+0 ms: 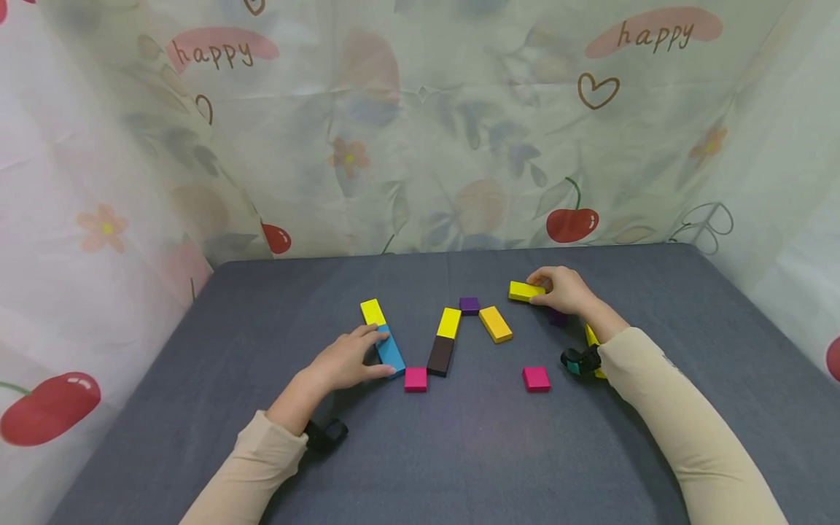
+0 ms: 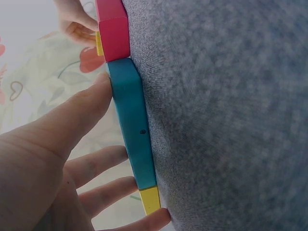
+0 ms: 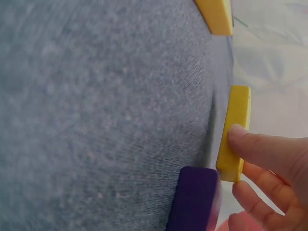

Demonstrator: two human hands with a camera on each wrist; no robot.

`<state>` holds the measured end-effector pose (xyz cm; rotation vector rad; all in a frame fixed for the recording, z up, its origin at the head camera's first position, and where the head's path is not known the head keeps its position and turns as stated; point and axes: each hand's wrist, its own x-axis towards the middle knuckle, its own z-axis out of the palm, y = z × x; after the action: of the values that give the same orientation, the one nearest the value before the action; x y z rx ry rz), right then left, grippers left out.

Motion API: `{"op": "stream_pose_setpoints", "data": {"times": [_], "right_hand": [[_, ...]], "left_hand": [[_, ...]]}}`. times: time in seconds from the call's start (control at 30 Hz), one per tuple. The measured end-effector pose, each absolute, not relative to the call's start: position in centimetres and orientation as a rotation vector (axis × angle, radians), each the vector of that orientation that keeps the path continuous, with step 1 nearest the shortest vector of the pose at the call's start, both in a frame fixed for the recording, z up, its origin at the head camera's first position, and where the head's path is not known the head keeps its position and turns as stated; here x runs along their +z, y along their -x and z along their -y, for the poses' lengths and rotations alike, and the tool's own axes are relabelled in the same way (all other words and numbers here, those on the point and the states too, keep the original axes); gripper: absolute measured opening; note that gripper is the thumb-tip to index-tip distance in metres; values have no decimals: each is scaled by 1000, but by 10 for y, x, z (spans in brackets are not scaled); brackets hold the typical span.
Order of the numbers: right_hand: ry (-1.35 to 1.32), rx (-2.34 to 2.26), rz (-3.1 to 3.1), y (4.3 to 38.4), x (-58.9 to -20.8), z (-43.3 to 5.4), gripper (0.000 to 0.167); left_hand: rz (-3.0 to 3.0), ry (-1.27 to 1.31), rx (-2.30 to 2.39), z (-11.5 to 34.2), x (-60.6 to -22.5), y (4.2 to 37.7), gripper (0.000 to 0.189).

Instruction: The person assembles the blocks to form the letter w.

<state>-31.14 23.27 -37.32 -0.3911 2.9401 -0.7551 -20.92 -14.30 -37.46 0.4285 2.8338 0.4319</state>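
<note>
My left hand (image 1: 344, 359) rests with extended fingers against a blue block (image 1: 389, 351); the left wrist view shows the thumb at one end and fingers along its side. A yellow block (image 1: 372, 312) adjoins the blue one's far end, a pink block (image 1: 416, 379) its near end. At the back right, my right hand (image 1: 566, 290) pinches a yellow block (image 3: 234, 122) between thumb and fingers, seemingly just above the cloth. Close to that hand lies a purple block (image 3: 195, 199), partly hidden in the head view.
Right of the pink block, a dark brown block (image 1: 440, 356), yellow block (image 1: 449, 323), small purple block (image 1: 469, 305) and orange-yellow block (image 1: 495, 324) form a bent line. Another pink block (image 1: 537, 379) lies apart. A yellow block (image 1: 591, 335) shows under the right wrist.
</note>
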Motion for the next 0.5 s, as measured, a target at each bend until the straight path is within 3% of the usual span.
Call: {"op": "stream_pose_setpoints", "data": {"times": [0.5], "right_hand": [[463,-827,-2953,293,-363,-233,37]], "left_hand": [[-2835,-414,435,143,-375,209,69]]}}
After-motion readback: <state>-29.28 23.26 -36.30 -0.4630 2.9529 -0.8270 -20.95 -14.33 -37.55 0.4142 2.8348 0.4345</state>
